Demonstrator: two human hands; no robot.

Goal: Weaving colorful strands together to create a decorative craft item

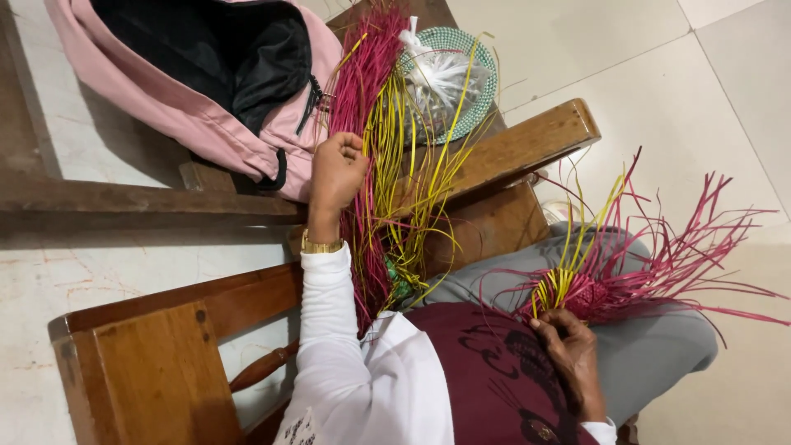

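A half-woven piece (577, 298) of pink and yellow strands is pinched on the lap by the right hand (568, 346). The loose strand bundle (375, 165) on the wooden chair (511, 152) is gripped by the closed left hand (336, 169), beside a pink backpack (189, 82).

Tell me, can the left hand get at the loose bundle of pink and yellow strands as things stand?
Probably yes: the left hand already rests against the loose strand bundle on the wooden chair, with nothing between them. The right hand is busy with the woven piece.
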